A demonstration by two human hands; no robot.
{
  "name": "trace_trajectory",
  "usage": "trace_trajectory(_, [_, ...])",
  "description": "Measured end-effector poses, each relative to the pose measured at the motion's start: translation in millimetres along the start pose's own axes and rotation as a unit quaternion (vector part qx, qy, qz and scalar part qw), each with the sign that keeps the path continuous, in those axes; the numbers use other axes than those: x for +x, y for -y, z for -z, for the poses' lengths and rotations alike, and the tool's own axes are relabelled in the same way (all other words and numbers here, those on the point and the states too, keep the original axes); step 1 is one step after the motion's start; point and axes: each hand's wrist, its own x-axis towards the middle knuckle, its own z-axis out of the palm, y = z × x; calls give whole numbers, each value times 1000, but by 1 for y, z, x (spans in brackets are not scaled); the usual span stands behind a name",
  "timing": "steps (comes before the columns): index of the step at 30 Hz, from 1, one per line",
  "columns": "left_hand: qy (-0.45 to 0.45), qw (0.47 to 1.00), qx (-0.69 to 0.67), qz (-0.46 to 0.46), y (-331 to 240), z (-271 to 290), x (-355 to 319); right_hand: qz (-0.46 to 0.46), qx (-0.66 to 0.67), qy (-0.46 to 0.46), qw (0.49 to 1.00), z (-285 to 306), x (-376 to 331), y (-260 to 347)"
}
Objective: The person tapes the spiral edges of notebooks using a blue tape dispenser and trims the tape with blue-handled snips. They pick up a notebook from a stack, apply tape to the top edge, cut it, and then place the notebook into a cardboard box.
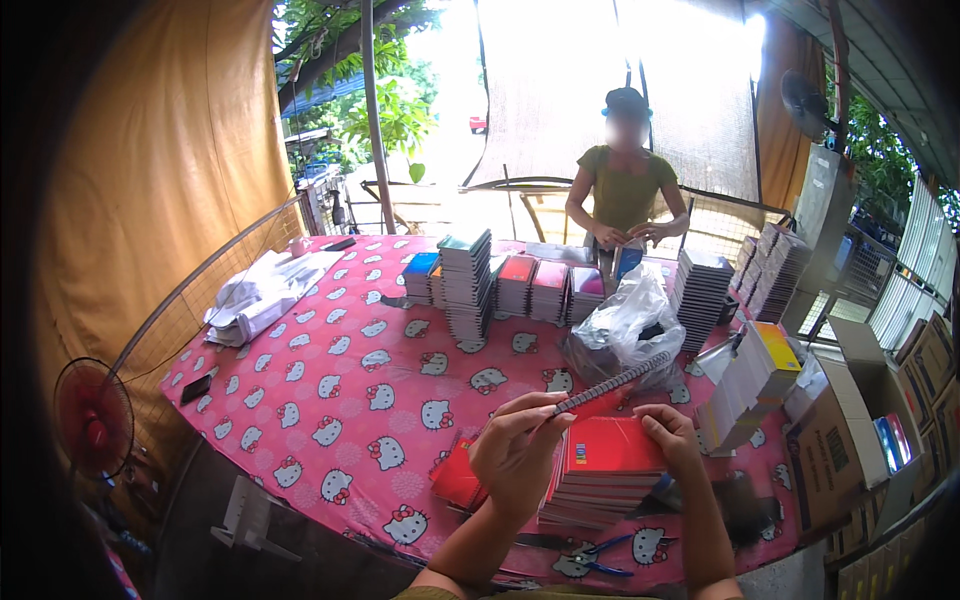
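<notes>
My left hand (515,450) is raised over the table, its fingers closed on one end of a red spiral notebook. The dark coil (615,383) of that notebook slants up and away to the right. Under it stands a stack of red notebooks (615,450). My right hand (672,440) is closed at the far right corner of the stack, thumb and fingers pinching a red notebook edge; which notebook it belongs to is hard to tell. More red notebooks (458,478) lie left of the stack, partly behind my left forearm. Blue-handled pliers (603,562) lie near the table's front edge.
Spiral notebook stacks (465,285) line the far side of the pink table (340,430). A clear plastic bag (635,325) and a yellow-topped stack (755,380) stand beyond my hands. Cartons (835,450) are at right. A person (627,190) stands opposite, hands at a blue item. White cloth (268,290) lies left.
</notes>
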Motion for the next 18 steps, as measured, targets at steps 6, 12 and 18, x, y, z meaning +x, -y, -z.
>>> trace_trajectory(6, [21, 997, 55, -40, 0, 0, -3, 9, -76, -10, 997, -2, -15, 5])
trace_trajectory(12, [42, 996, 68, -30, 8, -1, -8, 339, -337, -269, 836, 10, -54, 12])
trace_trajectory(18, [32, 999, 33, 5, 13, -9, -5, 169, -483, 71, 856, 15, -163, -95])
